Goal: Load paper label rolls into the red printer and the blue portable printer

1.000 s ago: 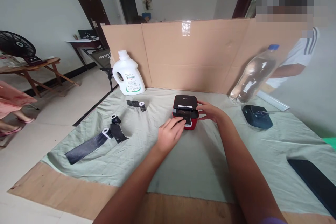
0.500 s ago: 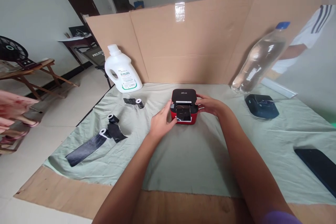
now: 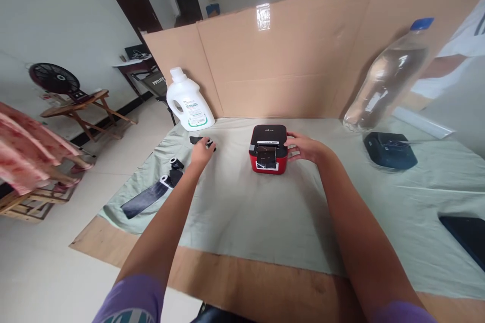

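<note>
A small red and black printer [image 3: 270, 136] stands upright on the pale green cloth, with a dark strip [image 3: 267, 157] coming out of its front slot. My right hand [image 3: 305, 148] rests against the printer's right side, fingers apart. Over at the left, my left hand [image 3: 201, 154] is at the farthest small black roll [image 3: 195, 140], partly covering it; its fingers are bent, and their grip is hard to make out. Nearer lie a second black roll [image 3: 176, 163] and a third [image 3: 165, 180] with a long dark strip [image 3: 142, 201] unrolled from it.
A white detergent bottle [image 3: 191, 106] and a large clear bottle [image 3: 390, 81] stand before the cardboard screen [image 3: 280, 65]. At the right lie a dark plastic-wrapped device [image 3: 390, 151] and a black phone [image 3: 464, 237]. A person's pink clothing [image 3: 34, 146] shows at the left.
My left hand has let go of the printer's left side and moved left to the farthest black roll. My right hand stays at the printer. The view has shifted somewhat left.
</note>
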The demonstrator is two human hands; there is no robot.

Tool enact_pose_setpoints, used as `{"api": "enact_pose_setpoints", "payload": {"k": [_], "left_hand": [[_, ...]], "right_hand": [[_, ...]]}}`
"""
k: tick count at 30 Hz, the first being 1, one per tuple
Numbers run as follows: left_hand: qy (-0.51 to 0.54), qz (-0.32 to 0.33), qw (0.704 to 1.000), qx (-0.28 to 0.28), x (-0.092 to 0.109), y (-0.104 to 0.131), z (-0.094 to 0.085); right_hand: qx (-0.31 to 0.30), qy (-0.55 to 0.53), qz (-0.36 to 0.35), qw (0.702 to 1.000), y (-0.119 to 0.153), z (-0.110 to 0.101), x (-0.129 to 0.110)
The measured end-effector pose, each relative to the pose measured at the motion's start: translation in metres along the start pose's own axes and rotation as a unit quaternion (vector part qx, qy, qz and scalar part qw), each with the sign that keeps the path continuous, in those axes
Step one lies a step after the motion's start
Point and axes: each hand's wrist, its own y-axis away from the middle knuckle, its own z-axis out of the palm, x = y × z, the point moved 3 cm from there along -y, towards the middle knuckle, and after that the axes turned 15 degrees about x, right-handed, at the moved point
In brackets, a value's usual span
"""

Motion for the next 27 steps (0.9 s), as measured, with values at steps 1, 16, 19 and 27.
{"api": "enact_pose_setpoints", "payload": {"k": [1, 16, 19, 27], "left_hand": [[0.004, -0.008, 1.000, -0.008, -0.003, -0.005, 0.000], [-0.042, 0.079, 0.996, 0.004, -0.020, 0.062, -0.067], [-0.050, 0.074, 0.996, 0.017, -0.025, 0.074, -0.078], [-0.074, 0.073, 0.995, 0.011, -0.016, 0.071, -0.088]], "right_hand": [[0.001, 0.003, -0.002, 1.000, -0.001, 0.000, 0.001], [0.016, 0.012, -0.011, 1.000, 0.001, -0.004, 0.002], [0.019, 0.011, -0.013, 1.000, 0.003, -0.003, 0.002], [0.021, 0.020, -0.014, 0.999, 0.010, 0.000, 0.001]]}}
